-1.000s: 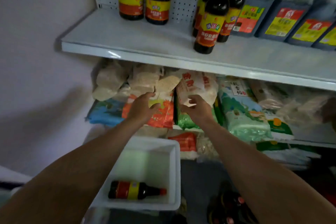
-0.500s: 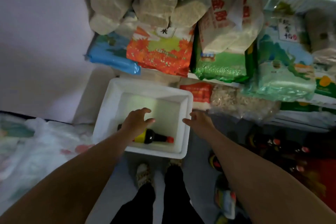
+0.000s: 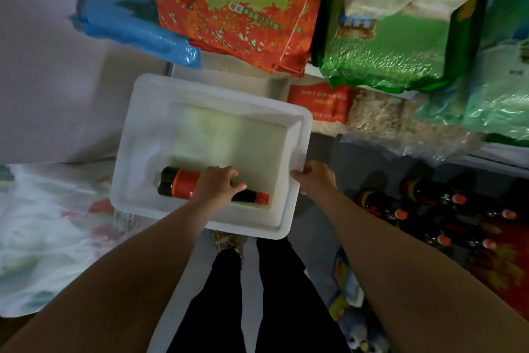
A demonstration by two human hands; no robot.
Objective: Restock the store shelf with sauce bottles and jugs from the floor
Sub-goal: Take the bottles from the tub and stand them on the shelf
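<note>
We looked straight down into a white bin point(image 3: 148, 112) on the floor. One sauce bottle point(image 3: 183, 187) lay on its side along the bin's near edge, base toward the near-left corner, red cap point(image 3: 262, 198) pointing at the near-right corner and stopping short of the right wall. Our left hand point(image 3: 218, 184) was clamped over the bottle's middle, fingers curled across the body past the orange label, thumb on the near side. The rest of the bin floor toward the far edge lay bare.

Our right hand point(image 3: 316, 178) gripped the bin's right rim near its near-right corner, fingers hooked over the edge and knuckles outside it.

Just beyond the bin's far edge, the lower shelf point(image 3: 237, 66) crowded in: a blue bag point(image 3: 137, 23), an orange leaf-print bag point(image 3: 237, 9) and a green rice bag point(image 3: 386, 52) overhung the shelf front, so the room above the far rim was tight. Beneath them a red packet point(image 3: 319, 102) and a clear bag of pale strands point(image 3: 400, 120) sat close off the far-right corner.

To the right of the bin, well apart from it, more dark bottles with red caps point(image 3: 429, 209) lay on the floor in shadow; their number we could not tell. Left of the bin lay a crumpled pale plastic sheet point(image 3: 43, 223). Our legs in black trousers point(image 3: 257, 295) stood at the bin's near edge, with a strip of grey floor point(image 3: 323, 209) showing between bin and bottles.
</note>
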